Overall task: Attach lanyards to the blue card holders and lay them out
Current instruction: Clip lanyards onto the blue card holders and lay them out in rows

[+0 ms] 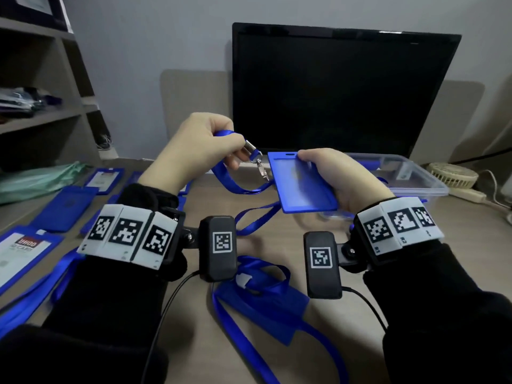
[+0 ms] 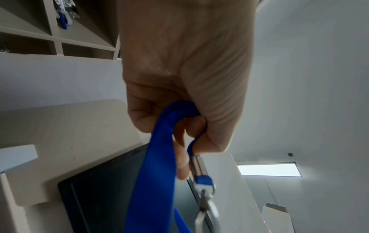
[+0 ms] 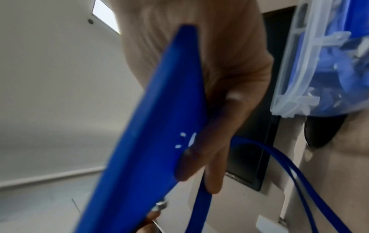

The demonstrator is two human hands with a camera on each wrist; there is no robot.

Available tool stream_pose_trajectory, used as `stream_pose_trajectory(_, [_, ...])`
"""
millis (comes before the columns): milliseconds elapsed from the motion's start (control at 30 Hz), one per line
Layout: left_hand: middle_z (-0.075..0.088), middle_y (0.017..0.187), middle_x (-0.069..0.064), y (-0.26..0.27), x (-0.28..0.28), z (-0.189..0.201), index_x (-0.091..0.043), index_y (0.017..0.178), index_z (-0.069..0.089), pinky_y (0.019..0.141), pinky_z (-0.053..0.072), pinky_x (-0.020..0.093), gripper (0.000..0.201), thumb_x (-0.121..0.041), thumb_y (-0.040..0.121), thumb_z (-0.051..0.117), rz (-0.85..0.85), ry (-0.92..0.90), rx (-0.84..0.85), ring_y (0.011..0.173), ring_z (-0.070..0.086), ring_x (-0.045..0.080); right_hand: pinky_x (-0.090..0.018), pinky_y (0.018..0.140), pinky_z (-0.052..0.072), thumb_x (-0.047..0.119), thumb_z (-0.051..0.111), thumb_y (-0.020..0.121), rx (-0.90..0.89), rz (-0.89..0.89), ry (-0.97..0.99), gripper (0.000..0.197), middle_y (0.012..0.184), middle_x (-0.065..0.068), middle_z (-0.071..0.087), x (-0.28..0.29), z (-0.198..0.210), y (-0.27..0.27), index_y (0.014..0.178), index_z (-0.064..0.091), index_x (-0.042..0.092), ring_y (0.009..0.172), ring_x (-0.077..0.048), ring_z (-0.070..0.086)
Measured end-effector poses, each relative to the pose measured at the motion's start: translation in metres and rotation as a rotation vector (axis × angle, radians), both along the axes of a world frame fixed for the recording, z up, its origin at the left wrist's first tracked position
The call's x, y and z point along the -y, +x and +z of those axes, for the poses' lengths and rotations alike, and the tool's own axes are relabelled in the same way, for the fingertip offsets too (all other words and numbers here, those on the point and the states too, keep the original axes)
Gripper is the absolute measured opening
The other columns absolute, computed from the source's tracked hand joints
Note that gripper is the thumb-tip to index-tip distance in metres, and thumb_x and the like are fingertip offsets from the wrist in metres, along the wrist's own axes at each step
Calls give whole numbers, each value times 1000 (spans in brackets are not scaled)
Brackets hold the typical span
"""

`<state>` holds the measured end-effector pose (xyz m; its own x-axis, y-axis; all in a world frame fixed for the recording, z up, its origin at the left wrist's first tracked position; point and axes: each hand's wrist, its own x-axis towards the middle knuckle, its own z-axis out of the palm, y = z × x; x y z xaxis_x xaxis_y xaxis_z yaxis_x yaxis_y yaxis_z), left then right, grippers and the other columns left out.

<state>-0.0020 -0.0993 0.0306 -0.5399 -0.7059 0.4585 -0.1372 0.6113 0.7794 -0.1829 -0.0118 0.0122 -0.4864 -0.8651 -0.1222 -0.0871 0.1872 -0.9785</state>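
My left hand (image 1: 221,146) pinches a blue lanyard (image 1: 235,187) just behind its metal ferrule; the silver clip (image 1: 261,169) dangles free below the fingers. In the left wrist view the lanyard (image 2: 159,157) loops under my thumb and the clip (image 2: 205,203) hangs down. My right hand (image 1: 324,170) grips a blue card holder (image 1: 300,184) by its right edge, tilted above the desk, its slot (image 1: 290,154) at the far end. The clip hangs just left of the holder's top corner, apart from it. The right wrist view shows the holder (image 3: 155,126) edge-on against my fingers (image 3: 209,157).
Several blue holders with lanyards (image 1: 63,209) lie on the desk at the left, and another (image 1: 266,300) lies near me between my wrists. A clear plastic box (image 1: 410,178) of parts stands behind my right hand. A dark monitor (image 1: 343,90) stands at the back, shelves (image 1: 41,79) at left.
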Motion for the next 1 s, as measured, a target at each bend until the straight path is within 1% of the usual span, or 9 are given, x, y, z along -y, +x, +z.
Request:
stream_pose_trajectory(100, [70,59,-5,-6,0,-1,-12,50,43,54,52,17,38,3,84,48,-13,27,-41,54,64,8,-14,43,43,33,45,98,-92,-32,-85,23,74,-3,61,-5,4,0,86,52,14,60,-16,58])
stream_pose_trajectory(200, [72,64,0,-12,1,-6,-14,46,44,58,53,23,41,1,83,50,-25,33,-16,56,64,15,-26,63,44,27,43,99,-23,-63,-267,23,73,0,56,-6,5,3,79,47,17,63,-14,54])
stream_pose_trajectory(367, [74,74,10,-15,0,-9,-22,44,52,58,49,18,46,-11,88,62,-32,33,-16,61,67,15,-33,71,50,32,48,96,110,-29,-296,21,84,-2,64,-8,3,1,89,59,16,77,-20,61])
stream_pose_trajectory(467, [73,71,8,-17,-2,-9,-8,59,50,55,49,15,32,-10,89,62,-34,49,-73,60,68,10,-34,70,56,35,47,96,256,48,-254,36,100,-11,71,-8,2,2,116,61,8,85,-28,68])
stream_pose_trajectory(567, [73,66,1,-19,-5,-10,-9,61,48,57,54,18,32,-9,90,60,-56,74,-131,62,70,9,-32,66,59,34,37,100,350,165,-217,42,102,-14,72,-9,-1,7,120,58,4,87,-31,71])
stream_pose_trajectory(700, [73,70,4,-18,-7,-9,-12,62,45,56,55,20,32,-10,90,60,-61,89,-169,64,72,12,-43,95,50,33,35,100,415,205,-259,41,106,-17,70,-9,-4,8,120,57,4,96,-32,69])
stream_pose_trajectory(767, [72,75,9,-17,-5,-10,-12,65,48,57,56,22,28,-11,90,61,-43,84,-169,64,72,12,-45,100,46,32,36,100,449,196,-286,39,102,-18,70,-10,-2,7,113,59,4,94,-31,68])
stream_pose_trajectory(900, [73,80,12,-17,-5,-12,-11,77,49,60,59,27,18,-10,90,61,-51,94,-127,67,73,16,-42,92,49,31,36,100,539,179,-341,36,107,-18,69,-10,-1,5,106,60,5,92,-29,67])
stream_pose_trajectory(1000, [73,83,12,-19,-6,-12,-9,99,51,59,59,29,14,-9,90,61,-72,122,-122,67,73,19,-37,84,55,31,33,101,630,202,-405,37,111,-17,70,-11,-2,6,105,60,6,88,-26,69])
